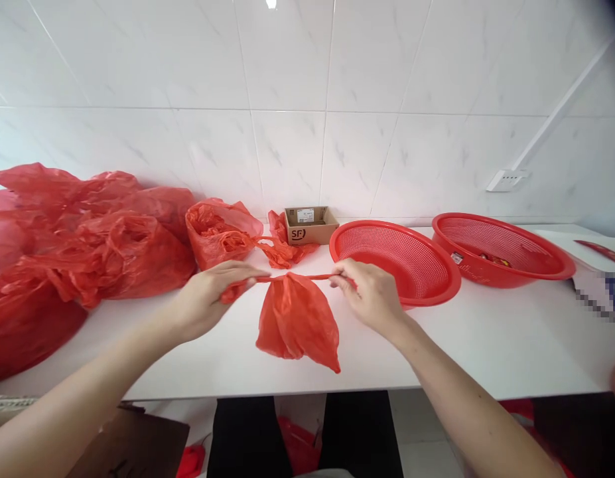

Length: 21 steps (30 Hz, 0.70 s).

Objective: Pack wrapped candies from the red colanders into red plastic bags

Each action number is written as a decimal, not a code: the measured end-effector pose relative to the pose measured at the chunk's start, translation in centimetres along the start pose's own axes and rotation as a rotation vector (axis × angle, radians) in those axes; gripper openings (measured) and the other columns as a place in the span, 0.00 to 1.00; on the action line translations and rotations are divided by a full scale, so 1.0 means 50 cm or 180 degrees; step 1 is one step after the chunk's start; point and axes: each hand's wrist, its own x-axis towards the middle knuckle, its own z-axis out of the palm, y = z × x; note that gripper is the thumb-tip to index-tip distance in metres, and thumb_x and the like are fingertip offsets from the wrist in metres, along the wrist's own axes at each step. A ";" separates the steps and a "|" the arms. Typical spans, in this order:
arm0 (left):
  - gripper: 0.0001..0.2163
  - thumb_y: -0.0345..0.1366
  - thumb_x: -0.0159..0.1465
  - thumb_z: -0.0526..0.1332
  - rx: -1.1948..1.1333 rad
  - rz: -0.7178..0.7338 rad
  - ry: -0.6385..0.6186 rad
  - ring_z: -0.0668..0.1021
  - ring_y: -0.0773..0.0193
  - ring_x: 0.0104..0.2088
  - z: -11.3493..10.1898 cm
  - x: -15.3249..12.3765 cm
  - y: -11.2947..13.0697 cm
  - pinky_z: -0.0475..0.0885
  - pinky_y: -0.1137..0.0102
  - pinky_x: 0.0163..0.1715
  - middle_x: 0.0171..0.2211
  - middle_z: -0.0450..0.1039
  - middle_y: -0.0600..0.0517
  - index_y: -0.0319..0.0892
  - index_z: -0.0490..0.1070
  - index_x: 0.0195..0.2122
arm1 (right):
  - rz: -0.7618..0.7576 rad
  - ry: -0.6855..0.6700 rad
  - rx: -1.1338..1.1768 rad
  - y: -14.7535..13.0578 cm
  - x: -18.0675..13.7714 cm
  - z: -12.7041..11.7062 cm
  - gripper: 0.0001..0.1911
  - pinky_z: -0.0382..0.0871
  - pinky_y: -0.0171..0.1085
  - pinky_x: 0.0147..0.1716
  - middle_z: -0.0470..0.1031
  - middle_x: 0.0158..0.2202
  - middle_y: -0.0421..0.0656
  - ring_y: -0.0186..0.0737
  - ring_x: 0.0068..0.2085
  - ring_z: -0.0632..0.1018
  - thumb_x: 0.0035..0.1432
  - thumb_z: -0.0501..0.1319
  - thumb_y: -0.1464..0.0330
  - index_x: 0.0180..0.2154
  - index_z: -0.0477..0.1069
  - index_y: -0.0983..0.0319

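A small red plastic bag (297, 322) hangs just above the white table (486, 345) in front of me, its handles stretched out sideways. My left hand (212, 295) is closed on the left handle. My right hand (369, 295) pinches the right handle. The bag's body bulges below the knot between my hands.
A heap of red plastic bags (88, 232) fills the left of the table, with another stuffed red bag (220, 232) nearer the middle. A small cardboard box (310, 226) stands by the tiled wall. Two red mesh baskets (397, 255) (501, 249) sit at the right.
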 end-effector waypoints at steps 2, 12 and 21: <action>0.13 0.44 0.65 0.56 -0.0090 -0.0437 0.0024 0.74 0.51 0.53 -0.010 -0.032 -0.042 0.67 0.65 0.53 0.50 0.76 0.50 0.51 0.79 0.43 | 0.0188 -0.0011 -0.0253 0.040 -0.009 -0.007 0.06 0.59 0.37 0.29 0.78 0.28 0.39 0.40 0.30 0.76 0.63 0.55 0.68 0.33 0.68 0.58; 0.16 0.47 0.66 0.54 -0.1157 -0.0973 -0.0020 0.76 0.53 0.44 -0.008 -0.043 -0.004 0.70 0.62 0.47 0.42 0.78 0.51 0.49 0.75 0.48 | 0.0493 0.0057 0.1458 -0.002 0.024 -0.022 0.06 0.69 0.38 0.36 0.78 0.33 0.41 0.39 0.37 0.78 0.63 0.56 0.64 0.35 0.67 0.59; 0.17 0.44 0.67 0.53 -0.1958 -0.0519 -0.0100 0.72 0.56 0.52 0.108 0.014 0.032 0.65 0.58 0.55 0.53 0.70 0.44 0.42 0.66 0.53 | 0.0172 -0.0246 0.1918 -0.107 0.051 0.043 0.02 0.69 0.37 0.40 0.76 0.33 0.38 0.34 0.36 0.77 0.61 0.58 0.69 0.35 0.69 0.59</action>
